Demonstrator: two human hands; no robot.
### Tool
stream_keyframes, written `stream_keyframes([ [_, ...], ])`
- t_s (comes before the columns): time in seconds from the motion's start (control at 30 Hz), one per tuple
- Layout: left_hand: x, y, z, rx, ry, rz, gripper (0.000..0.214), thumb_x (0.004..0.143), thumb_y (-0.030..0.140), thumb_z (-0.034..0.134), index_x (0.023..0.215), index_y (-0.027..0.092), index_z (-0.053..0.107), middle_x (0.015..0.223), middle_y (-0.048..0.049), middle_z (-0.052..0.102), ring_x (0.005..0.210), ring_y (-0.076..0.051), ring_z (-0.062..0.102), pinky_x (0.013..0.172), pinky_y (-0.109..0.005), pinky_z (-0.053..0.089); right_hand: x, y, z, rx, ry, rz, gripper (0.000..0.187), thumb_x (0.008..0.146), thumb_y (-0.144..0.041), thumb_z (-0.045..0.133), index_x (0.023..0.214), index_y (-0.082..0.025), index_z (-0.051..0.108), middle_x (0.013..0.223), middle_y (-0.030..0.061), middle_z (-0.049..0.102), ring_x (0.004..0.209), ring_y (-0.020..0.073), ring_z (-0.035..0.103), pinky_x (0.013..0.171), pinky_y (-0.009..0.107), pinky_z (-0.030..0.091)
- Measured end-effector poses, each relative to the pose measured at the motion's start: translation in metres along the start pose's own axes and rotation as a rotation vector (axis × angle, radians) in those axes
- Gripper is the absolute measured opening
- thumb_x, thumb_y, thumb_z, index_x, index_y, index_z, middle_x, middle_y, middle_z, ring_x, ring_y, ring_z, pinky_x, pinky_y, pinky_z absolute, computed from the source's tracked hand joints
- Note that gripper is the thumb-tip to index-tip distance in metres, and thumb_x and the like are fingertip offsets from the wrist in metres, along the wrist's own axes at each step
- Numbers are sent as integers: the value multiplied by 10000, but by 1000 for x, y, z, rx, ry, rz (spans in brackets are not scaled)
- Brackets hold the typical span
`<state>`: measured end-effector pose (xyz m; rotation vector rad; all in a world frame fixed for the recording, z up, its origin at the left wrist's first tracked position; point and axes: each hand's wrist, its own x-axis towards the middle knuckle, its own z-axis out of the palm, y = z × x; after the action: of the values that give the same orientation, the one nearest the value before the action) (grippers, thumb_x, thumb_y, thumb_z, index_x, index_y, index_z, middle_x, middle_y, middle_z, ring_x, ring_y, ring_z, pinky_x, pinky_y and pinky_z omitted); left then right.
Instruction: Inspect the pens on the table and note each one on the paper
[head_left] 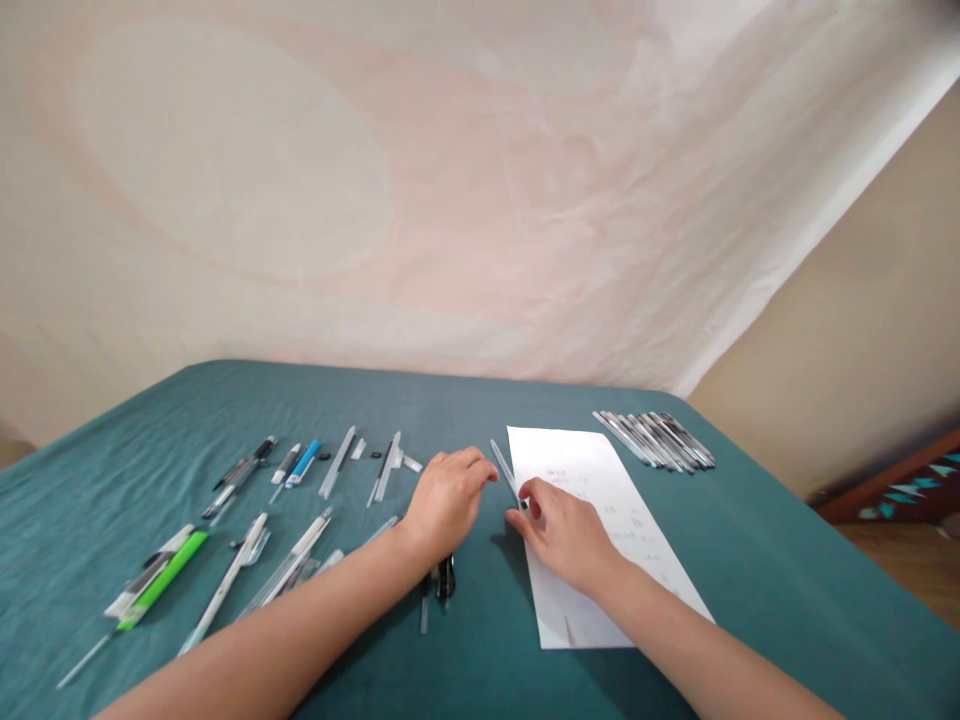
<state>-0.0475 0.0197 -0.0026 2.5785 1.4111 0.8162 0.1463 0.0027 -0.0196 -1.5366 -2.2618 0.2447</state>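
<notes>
My right hand (pixel 566 530) is over the left edge of a white sheet of paper (pixel 622 590), which carries faint writing. Its thumb and fingers pinch the near end of a clear pen barrel (pixel 504 464), with a small dark bit at the fingertips. The barrel slants up and away to the left. Just left of its far end is my left hand (pixel 448 500), fingers bent and closed together; whatever they may hold is hidden. Beneath the left wrist lie black pen parts (pixel 445 578) and a thin clear tube (pixel 424 612), partly covered by the arm.
Several clear pens (pixel 656 440) lie in a row at the back right. On the left of the green cloth (pixel 420 400) are taken-apart pens, among them a bright green barrel (pixel 165 580), a blue one (pixel 304 462) and a white one (pixel 229 580). A pale curtain hangs behind.
</notes>
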Motion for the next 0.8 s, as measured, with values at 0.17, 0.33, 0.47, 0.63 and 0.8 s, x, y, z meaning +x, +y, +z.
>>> stream_keyframes([
  [0.17,1,1,3,-197,-1,-117,208,844,127,456,870,205,647,910,-36,622,829,-171,583,755,-271,411,5,-3,14,-189,20,91,223,893,-423,476,923,-204,501,792,51,661,693,216,630,540,276,284],
  [0.33,3,4,8,-592,-76,-318,121,769,163,543,824,180,650,781,-13,622,654,-141,581,630,-255,450,12,15,17,-260,40,141,163,914,-352,439,865,-205,488,755,41,651,634,199,614,510,271,234],
  [0.47,3,6,11,-1172,-181,-690,246,747,229,639,971,139,588,817,-43,638,535,-115,581,497,-244,469,12,21,13,-172,82,67,168,934,-316,404,836,-208,486,718,9,624,626,171,596,523,260,282],
  [0.63,3,8,16,-1603,-45,-856,288,674,258,780,845,127,590,865,-71,659,654,-128,634,578,-238,522,3,14,9,25,172,-91,143,939,-310,413,920,-212,516,772,1,610,676,151,585,603,249,383],
  [0.8,3,7,21,-1611,109,-843,235,686,243,780,759,132,586,781,-29,639,704,-130,643,618,-229,534,-1,9,10,153,224,-138,144,929,-305,441,965,-214,547,831,20,634,733,157,600,656,259,422],
])
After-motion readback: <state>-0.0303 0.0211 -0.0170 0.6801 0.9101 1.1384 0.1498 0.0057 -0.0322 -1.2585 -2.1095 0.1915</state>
